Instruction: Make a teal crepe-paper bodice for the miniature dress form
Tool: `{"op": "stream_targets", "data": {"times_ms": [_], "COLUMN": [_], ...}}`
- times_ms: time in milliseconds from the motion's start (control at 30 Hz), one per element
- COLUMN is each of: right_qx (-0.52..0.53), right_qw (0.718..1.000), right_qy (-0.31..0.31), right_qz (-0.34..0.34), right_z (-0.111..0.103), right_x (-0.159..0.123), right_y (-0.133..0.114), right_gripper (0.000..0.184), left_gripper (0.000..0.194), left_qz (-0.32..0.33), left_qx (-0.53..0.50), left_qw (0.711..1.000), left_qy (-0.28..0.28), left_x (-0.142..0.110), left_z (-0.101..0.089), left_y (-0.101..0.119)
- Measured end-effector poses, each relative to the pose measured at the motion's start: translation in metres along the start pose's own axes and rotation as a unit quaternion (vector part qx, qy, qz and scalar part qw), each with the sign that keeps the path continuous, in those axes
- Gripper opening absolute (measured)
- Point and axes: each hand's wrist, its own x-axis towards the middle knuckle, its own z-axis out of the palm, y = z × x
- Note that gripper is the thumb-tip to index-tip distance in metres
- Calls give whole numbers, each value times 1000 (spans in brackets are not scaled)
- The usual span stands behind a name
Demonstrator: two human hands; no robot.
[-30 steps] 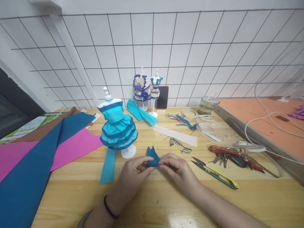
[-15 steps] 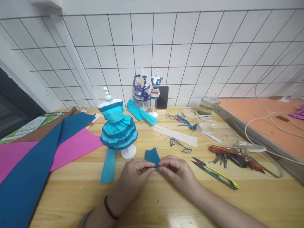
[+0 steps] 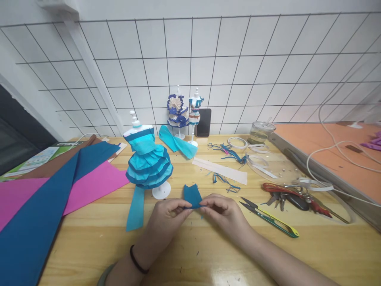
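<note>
Between my two hands is a small dark-teal piece of crepe paper (image 3: 192, 194). My left hand (image 3: 172, 218) pinches its lower left edge between thumb and fingertips. The lower right edge is pinched by my right hand (image 3: 222, 210) in the same way. Beyond my left hand stands a white mini dress form (image 3: 138, 123) wearing a layered turquoise paper dress (image 3: 149, 161) with dark-teal trim. A teal paper strip (image 3: 135, 209) lies at its foot. To the right of my right hand rest yellow-and-green thread snips (image 3: 270, 218), blades apart.
Large blue paper (image 3: 56, 202) and pink paper (image 3: 98, 186) sheets cover the left side. Two smaller dressed forms (image 3: 178, 113) and a phone (image 3: 203, 123) stand by the wall. Right lie blue scraps (image 3: 224, 180), a pale strip (image 3: 220, 170), keys (image 3: 279, 198), and a glass jar (image 3: 260, 133).
My fingertips have moved slightly apart along the paper's lower edge, so more of that edge shows between them. The paper's upper part has shifted a little to the right.
</note>
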Motion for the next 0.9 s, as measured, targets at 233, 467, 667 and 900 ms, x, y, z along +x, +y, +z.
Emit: {"op": "stream_targets", "data": {"times_ms": [233, 467, 667, 900], "right_qx": [154, 213, 230, 213], "right_qw": [980, 972, 967, 969], "right_qy": [19, 31, 27, 27], "right_qz": [121, 99, 102, 118], "right_z": [1, -1, -1, -1], "right_x": [1, 6, 6, 5], "right_y": [3, 2, 2, -1], "right_gripper": [16, 8, 6, 9], "left_gripper": [10, 11, 7, 3], "left_qz": [-39, -52, -33, -32], "left_qx": [-67, -104, -138, -154], "left_qw": [997, 993, 990, 987], "left_qy": [11, 4, 12, 16], "left_x": [0, -1, 1, 3], "left_z": [2, 4, 3, 3], "left_y": [-6, -10, -9, -7]}}
